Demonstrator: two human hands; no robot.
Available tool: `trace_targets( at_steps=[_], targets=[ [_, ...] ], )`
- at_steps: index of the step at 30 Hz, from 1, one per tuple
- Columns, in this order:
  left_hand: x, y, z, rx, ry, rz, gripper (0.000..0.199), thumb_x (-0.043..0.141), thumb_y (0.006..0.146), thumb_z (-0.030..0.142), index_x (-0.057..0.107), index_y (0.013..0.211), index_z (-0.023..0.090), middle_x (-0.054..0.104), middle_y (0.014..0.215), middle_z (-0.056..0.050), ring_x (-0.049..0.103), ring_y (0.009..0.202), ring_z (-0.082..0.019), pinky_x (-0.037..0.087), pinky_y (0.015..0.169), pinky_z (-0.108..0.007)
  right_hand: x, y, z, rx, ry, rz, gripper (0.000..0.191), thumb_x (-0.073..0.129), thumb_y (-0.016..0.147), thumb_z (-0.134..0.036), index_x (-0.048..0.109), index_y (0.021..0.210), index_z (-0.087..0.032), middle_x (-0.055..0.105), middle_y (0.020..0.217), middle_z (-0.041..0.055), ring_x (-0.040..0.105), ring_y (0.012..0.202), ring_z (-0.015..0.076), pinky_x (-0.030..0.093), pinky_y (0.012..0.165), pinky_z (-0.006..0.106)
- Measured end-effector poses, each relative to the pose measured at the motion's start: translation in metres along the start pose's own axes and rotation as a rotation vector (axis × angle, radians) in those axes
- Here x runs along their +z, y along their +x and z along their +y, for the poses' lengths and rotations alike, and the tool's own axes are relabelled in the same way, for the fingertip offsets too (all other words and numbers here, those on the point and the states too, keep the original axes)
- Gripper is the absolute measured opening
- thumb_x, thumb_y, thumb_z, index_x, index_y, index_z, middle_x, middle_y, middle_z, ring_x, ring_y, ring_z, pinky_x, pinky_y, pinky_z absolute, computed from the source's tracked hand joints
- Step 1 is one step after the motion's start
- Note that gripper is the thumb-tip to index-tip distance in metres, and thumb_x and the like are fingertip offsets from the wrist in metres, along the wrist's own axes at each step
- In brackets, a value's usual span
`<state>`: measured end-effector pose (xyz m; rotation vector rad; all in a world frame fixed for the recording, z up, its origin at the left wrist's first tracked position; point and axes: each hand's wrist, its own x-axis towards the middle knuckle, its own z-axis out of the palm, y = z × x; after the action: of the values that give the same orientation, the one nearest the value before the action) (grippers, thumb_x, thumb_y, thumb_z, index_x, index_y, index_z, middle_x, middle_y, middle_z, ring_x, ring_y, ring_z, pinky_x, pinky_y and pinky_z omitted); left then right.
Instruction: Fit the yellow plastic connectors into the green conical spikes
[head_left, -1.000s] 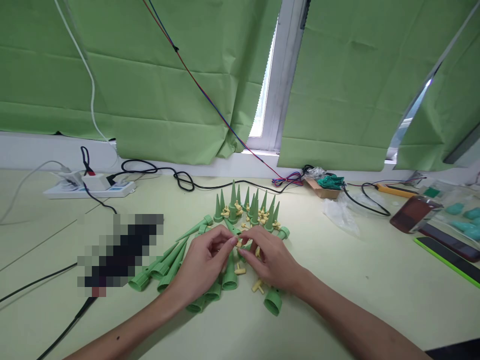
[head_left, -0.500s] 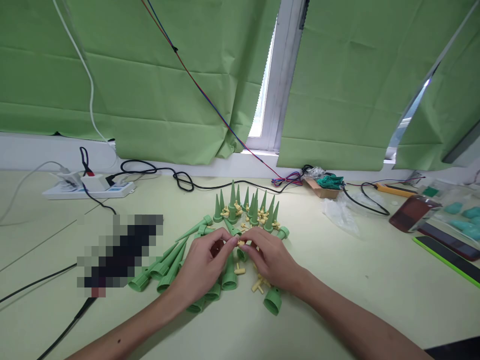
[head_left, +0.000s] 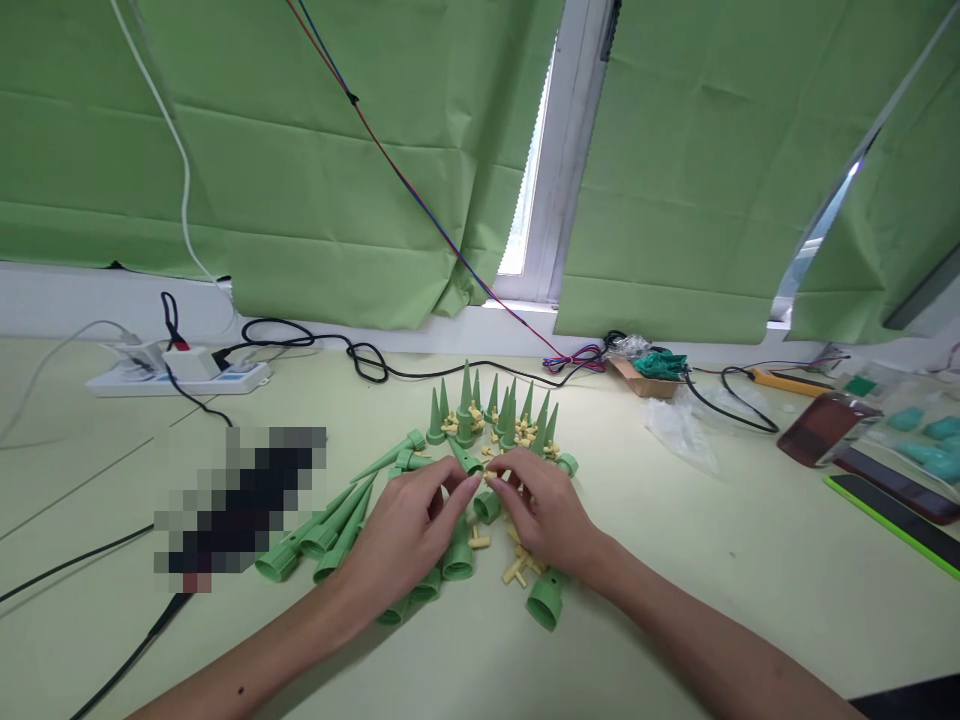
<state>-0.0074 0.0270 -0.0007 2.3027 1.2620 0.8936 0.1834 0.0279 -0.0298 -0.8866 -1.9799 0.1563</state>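
A small yellow piece [head_left: 490, 477] is pinched between the thumb and fingertips of my right hand [head_left: 551, 510]. Just left of it is my left hand [head_left: 420, 515], its thumb and fingertips closed together; whatever they hold is too small to name. Green cones [head_left: 465, 405] stand upright beyond both hands, with yellow T-shaped pieces among them. Other green cones [head_left: 337, 520] lie on the table to the left and partly under my left hand. Loose yellow T-pieces [head_left: 478, 538] lie between and below the hands, near a green cap-like end [head_left: 545, 602].
Behind the cones a black cable [head_left: 420, 373] runs to a white power strip [head_left: 180, 375]. A small cardboard box [head_left: 645, 378], clear plastic [head_left: 682, 435], a red-brown bottle [head_left: 825, 428] and a green-edged phone [head_left: 892, 522] are on the right.
My fingertips have moved slightly apart. The small yellow piece is now at my right fingertips, a little further right and up than before.
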Motion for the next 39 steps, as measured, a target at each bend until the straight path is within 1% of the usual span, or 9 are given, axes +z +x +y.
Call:
trace_targets(
  at_steps=[2,6,10,14,18,26,34,36,39],
  targets=[
    [0.0006,-0.0004,-0.0009,0.008,0.048,-0.058,0.029,0.042,0.096,0.044,0.055,0.086,0.021,0.055,0.061,0.005,0.046,0.053,-0.013,0.033,0.055,-0.024,-0.0001,0.0006,0.0014,0.033,-0.004,0.036,0.011,0.046,0.097,-0.020,0.056,0.102,-0.019,0.063,0.092,0.0067,0.060,0.076,0.0164,0.050,0.065,0.027],
    [0.0031,-0.0013,-0.0036,0.085,0.167,-0.135,0.034,0.042,0.096,0.044,0.055,0.076,0.020,0.056,0.060,0.002,0.049,0.053,-0.013,0.032,0.055,-0.025,-0.0004,0.0015,0.0022,0.075,-0.010,0.074,0.010,0.046,0.097,-0.020,0.056,0.100,-0.019,0.063,0.090,0.0059,0.060,0.073,0.0158,0.050,0.064,0.026],
    [0.0041,-0.0024,-0.0045,0.157,0.286,-0.196,0.036,0.042,0.096,0.043,0.059,0.075,0.019,0.060,0.063,-0.001,0.054,0.057,-0.016,0.029,0.054,-0.026,0.0002,0.0011,0.0016,0.078,-0.004,0.062,0.009,0.048,0.096,-0.020,0.056,0.099,-0.019,0.063,0.090,0.0052,0.058,0.069,0.0141,0.049,0.062,0.025],
    [0.0038,-0.0021,-0.0031,0.145,0.348,-0.270,0.042,0.040,0.096,0.046,0.057,0.070,0.019,0.059,0.060,-0.002,0.056,0.058,-0.019,0.026,0.054,-0.027,0.0016,0.0005,0.0005,0.082,0.008,0.039,0.009,0.048,0.096,-0.020,0.057,0.099,-0.019,0.063,0.090,0.0047,0.056,0.068,0.0134,0.048,0.061,0.024],
    [0.0032,-0.0020,-0.0003,0.104,0.373,-0.322,0.044,0.041,0.095,0.051,0.056,0.069,0.019,0.060,0.061,-0.002,0.056,0.059,-0.019,0.023,0.054,-0.027,0.0023,0.0007,-0.0013,0.090,0.030,0.034,0.009,0.049,0.095,-0.019,0.057,0.098,-0.019,0.063,0.090,0.0047,0.056,0.068,0.0136,0.047,0.061,0.024],
    [0.0039,-0.0041,0.0005,0.065,0.367,-0.343,0.043,0.044,0.092,0.056,0.058,0.072,0.021,0.057,0.059,-0.001,0.054,0.058,-0.020,0.021,0.054,-0.028,0.0026,-0.0003,0.0000,0.096,0.035,0.006,0.009,0.048,0.095,-0.019,0.057,0.098,-0.019,0.063,0.092,0.0052,0.056,0.071,0.0151,0.047,0.063,0.026],
    [0.0027,-0.0044,0.0019,0.026,0.324,-0.339,0.039,0.047,0.090,0.055,0.055,0.071,0.022,0.054,0.058,0.001,0.051,0.057,-0.018,0.021,0.052,-0.028,0.0030,0.0002,0.0003,0.098,0.028,-0.006,0.009,0.049,0.095,-0.019,0.057,0.098,-0.019,0.063,0.091,0.0054,0.057,0.071,0.0152,0.047,0.064,0.026],
    [0.0027,-0.0047,0.0018,0.026,0.317,-0.331,0.038,0.050,0.088,0.055,0.054,0.071,0.022,0.054,0.059,0.001,0.052,0.059,-0.018,0.022,0.052,-0.027,0.0029,0.0001,0.0001,0.103,0.031,-0.003,0.009,0.049,0.095,-0.019,0.057,0.099,-0.019,0.064,0.091,0.0054,0.057,0.072,0.0152,0.047,0.064,0.027],
    [0.0026,-0.0054,0.0022,0.032,0.320,-0.317,0.033,0.058,0.082,0.055,0.056,0.075,0.022,0.056,0.064,0.002,0.054,0.063,-0.019,0.023,0.053,-0.027,0.0028,-0.0004,0.0001,0.105,0.032,0.007,0.009,0.050,0.095,-0.019,0.058,0.099,-0.019,0.064,0.092,0.0054,0.057,0.072,0.0153,0.048,0.064,0.027]
  ],
)
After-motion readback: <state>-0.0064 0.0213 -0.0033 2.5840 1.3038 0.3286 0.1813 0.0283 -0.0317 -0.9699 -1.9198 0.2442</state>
